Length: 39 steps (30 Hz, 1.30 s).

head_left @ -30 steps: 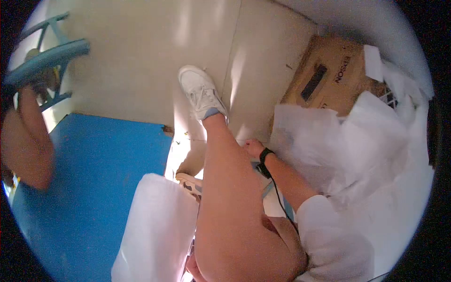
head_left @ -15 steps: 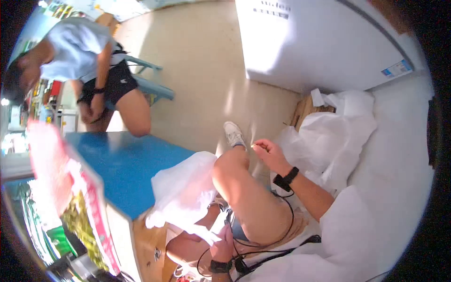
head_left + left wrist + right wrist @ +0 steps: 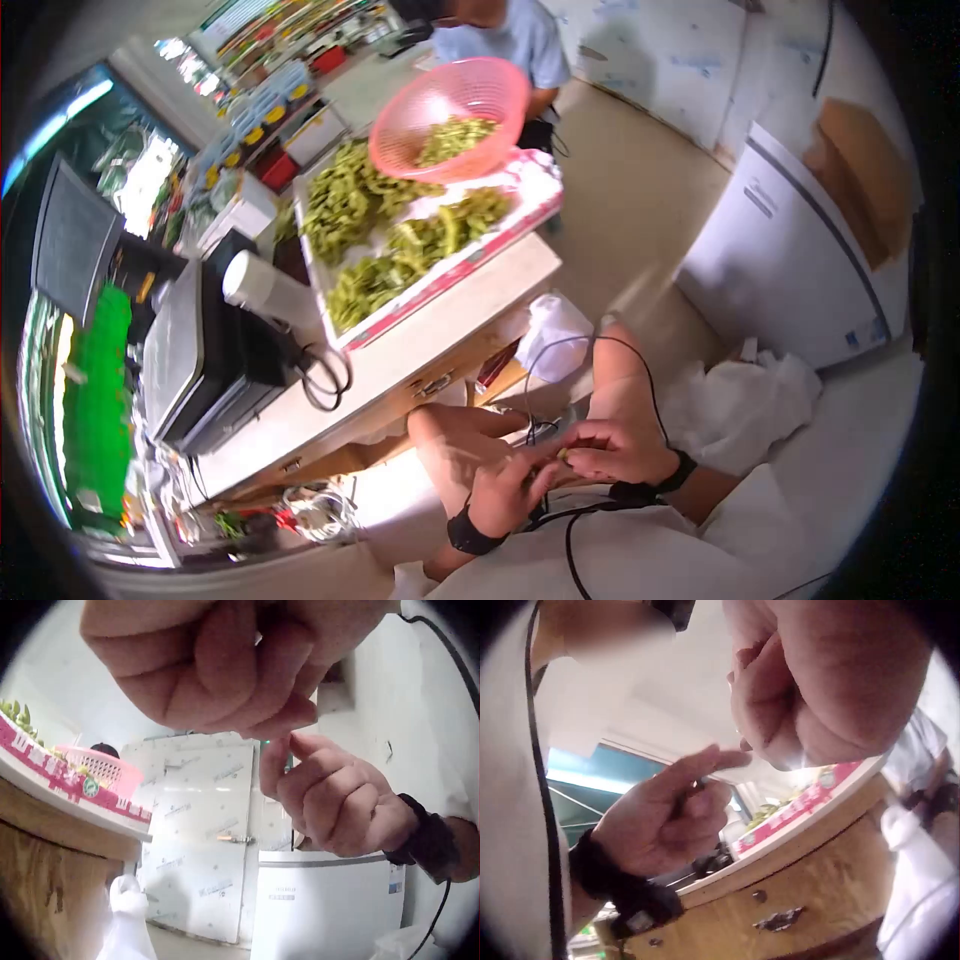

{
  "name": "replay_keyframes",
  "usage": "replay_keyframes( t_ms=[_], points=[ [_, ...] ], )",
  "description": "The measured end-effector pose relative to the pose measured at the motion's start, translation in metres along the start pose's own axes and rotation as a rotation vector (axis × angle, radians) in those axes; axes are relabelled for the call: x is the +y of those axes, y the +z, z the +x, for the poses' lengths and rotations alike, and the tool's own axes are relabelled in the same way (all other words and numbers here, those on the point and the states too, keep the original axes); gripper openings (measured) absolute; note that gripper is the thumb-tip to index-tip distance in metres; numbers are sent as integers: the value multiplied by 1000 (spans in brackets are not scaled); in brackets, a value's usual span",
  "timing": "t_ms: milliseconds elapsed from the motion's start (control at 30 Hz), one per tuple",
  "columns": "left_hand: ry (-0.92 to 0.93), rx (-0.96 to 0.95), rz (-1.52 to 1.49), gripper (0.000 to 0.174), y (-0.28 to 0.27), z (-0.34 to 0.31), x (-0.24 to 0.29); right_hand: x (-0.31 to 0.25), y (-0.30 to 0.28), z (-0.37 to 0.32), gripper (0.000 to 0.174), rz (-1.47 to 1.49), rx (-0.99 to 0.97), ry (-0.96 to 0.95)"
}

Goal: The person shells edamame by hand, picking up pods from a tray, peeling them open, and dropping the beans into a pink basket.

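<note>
In the head view my left hand (image 3: 505, 490) and right hand (image 3: 622, 452) meet over my lap. My right thumb and fingers pinch a small yellow-green piece (image 3: 562, 455), mostly hidden by the fingertips. The left hand's fingers are bent close beside it; I cannot tell whether they hold anything. In the left wrist view the right hand (image 3: 334, 799) has its fingertips just below the left hand (image 3: 217, 664). Beyond the hands, green pods (image 3: 370, 200) fill a shallow pink-and-white box (image 3: 450, 275), and a pink colander (image 3: 400, 140) holds smaller green pieces (image 3: 455, 138).
The box stands on a desk (image 3: 400, 365) with drawers. A black machine (image 3: 215, 350) and a white cylinder (image 3: 270, 290) are beside it. A white plastic bag (image 3: 553, 335) hangs at the desk's end. Black cables (image 3: 572, 550) cross my lap. Another person (image 3: 545, 45) sits beyond the colander.
The head view has swung toward the desk, bringing the pods and colander into sight. My left hand has left the white plastic bag, and my hands have come together over my lap.
</note>
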<state>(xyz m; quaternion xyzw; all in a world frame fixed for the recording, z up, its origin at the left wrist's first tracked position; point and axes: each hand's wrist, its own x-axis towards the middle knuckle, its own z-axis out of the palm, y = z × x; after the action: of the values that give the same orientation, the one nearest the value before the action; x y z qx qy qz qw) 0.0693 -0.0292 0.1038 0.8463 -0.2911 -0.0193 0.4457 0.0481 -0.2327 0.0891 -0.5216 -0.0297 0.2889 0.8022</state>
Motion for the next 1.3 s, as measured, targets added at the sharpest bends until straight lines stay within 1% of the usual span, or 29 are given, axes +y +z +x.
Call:
replay_keyframes(
  t_ms=[67,167,233,267,333,367,400,467,500,533,567,600,633,667,700,733,767,833,867,900,933,1000,1033,1100,1133,1167,1233,1267,1300],
  points=[
    [21,28,-40,33,-7,-6,-7,1,15,14,24,203,-61,32],
    [67,114,-62,33,-15,-8,-20,-19,36,30,20,162,-38,53],
    [15,127,-220,31,-16,-11,-29,-12,41,40,17,155,-23,73],
    [20,139,-231,31,-19,-12,-29,-10,41,45,15,163,-10,78],
    [-239,205,-693,31,-28,-10,-26,-20,40,57,15,139,2,76],
    [-253,226,-772,25,-33,-11,-29,-27,40,62,16,133,11,71],
    [-229,261,-782,24,-35,-10,-35,-42,43,68,18,93,58,16],
    [-203,303,-806,23,-36,-13,-48,-79,36,82,19,53,162,26],
    [-269,289,-868,23,-38,-15,-53,-93,26,91,18,-53,204,-54],
    [-337,270,-929,22,-39,-18,-57,-110,19,105,18,-68,365,-128],
    [-332,272,-940,22,-39,-22,-62,-143,22,117,24,-36,423,-141],
    [-322,265,-945,22,-38,-25,-66,-167,15,130,30,-52,377,-203],
    [-314,257,-947,22,-38,-28,-69,-189,7,146,34,-257,281,-358],
    [-336,253,-976,21,-40,-30,-67,-215,13,162,34,-267,379,-380],
    [-333,255,-979,21,-41,-32,-68,-232,-1,183,31,-386,366,-510],
    [-359,235,-997,21,-41,-35,-69,-249,-7,200,25,-356,408,-495],
    [-387,214,-1014,20,-42,-38,-69,-266,-18,216,24,-385,384,-498],
    [-389,232,-993,19,-42,-40,-67,-290,-45,252,24,-416,359,-504],
    [-401,231,-1028,19,-42,-42,-68,-296,-60,272,27,-499,432,-507],
    [-415,231,-1063,19,-42,-44,-69,-299,-58,280,31,-581,503,-509],
    [-415,235,-1063,19,-43,-45,-69,-299,-57,285,31,-581,499,-509],
    [-409,267,-1077,20,-44,-46,-70,-298,-53,296,45,-612,579,-503],
    [-412,271,-1076,20,-45,-45,-71,-297,-55,299,45,-611,574,-500],
    [-389,317,-977,20,-46,-44,-73,-295,-64,303,56,-647,517,-473],
    [-393,317,-977,20,-46,-44,-74,-296,-68,305,60,-689,495,-473],
    [-416,313,-1004,19,-46,-43,-75,-294,-72,305,60,-688,495,-471],
    [-443,303,-1029,19,-48,-40,-75,-290,-62,296,60,-672,403,-519],
    [-482,280,-1086,19,-50,-36,-73,-290,-66,296,60,-667,406,-517],
    [-521,259,-1143,19,-52,-34,-72,-290,-69,297,60,-728,369,-502]
  ],
)
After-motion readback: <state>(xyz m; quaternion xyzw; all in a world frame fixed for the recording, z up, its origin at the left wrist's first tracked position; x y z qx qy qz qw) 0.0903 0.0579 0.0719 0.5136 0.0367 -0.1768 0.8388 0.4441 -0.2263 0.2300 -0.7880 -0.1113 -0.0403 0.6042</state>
